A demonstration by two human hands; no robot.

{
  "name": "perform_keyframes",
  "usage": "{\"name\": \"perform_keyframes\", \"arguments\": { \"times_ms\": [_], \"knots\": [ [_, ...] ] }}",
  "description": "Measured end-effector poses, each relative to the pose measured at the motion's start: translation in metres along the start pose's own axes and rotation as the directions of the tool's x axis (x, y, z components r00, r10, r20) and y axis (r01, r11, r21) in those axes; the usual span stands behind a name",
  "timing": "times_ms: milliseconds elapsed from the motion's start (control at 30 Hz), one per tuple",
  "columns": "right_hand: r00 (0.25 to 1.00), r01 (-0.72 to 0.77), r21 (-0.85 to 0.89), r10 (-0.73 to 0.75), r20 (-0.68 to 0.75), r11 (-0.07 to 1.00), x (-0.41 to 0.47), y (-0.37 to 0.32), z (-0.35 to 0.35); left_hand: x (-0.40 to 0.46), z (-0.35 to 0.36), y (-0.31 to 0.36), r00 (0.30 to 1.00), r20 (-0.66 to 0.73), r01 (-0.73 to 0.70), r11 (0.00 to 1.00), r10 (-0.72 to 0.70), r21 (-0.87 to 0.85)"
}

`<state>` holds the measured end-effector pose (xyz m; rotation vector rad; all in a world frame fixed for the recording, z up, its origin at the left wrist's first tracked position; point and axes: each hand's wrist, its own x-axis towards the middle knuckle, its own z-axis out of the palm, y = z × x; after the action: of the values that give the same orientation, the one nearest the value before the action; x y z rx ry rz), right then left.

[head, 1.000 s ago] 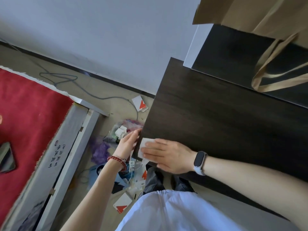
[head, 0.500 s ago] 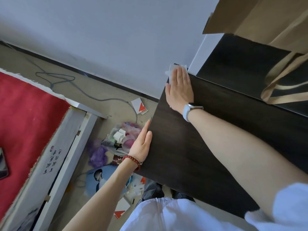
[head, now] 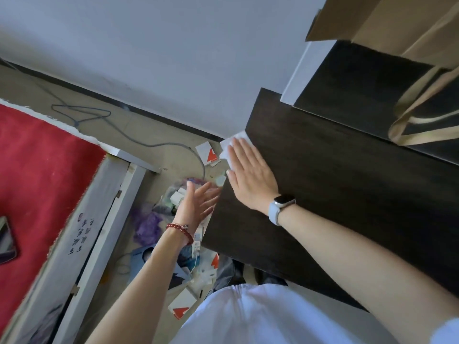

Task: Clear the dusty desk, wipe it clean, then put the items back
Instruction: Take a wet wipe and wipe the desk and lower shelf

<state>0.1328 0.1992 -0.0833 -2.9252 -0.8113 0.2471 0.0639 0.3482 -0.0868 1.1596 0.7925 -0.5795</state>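
Head view: white wipe (head: 232,147) under flat, spread right hand (head: 250,176) at desk (head: 347,184) edge; left hand (head: 198,204) open, empty.

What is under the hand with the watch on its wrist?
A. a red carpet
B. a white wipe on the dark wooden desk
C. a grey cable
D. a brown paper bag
B: the right hand with the watch lies flat on a white wipe at the left edge of the dark wooden desk.
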Motion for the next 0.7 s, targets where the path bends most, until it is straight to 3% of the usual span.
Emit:
{"name": "perform_keyframes", "arguments": {
  "times_ms": [200,367,500,700],
  "knots": [
    [0.999,0.051,-0.025,-0.051,0.017,0.998,-0.078,-0.07,0.017,-0.017,-0.016,0.003,0.995,-0.069,-0.072,0.994,0.078,0.079],
    [0.997,0.064,-0.029,-0.062,0.044,0.998,-0.113,-0.08,0.02,-0.037,0.003,-0.002,0.945,-0.177,-0.203,0.916,0.276,0.346],
    [0.999,-0.008,-0.018,0.009,0.053,1.0,-0.152,-0.062,0.018,-0.052,0.025,-0.02,0.835,-0.147,-0.273,0.632,0.53,0.726],
    [0.979,-0.204,0.028,0.204,0.013,0.979,-0.233,0.001,0.019,-0.075,0.088,-0.07,0.744,-0.013,-0.194,0.235,0.668,0.953]
  ]
}}
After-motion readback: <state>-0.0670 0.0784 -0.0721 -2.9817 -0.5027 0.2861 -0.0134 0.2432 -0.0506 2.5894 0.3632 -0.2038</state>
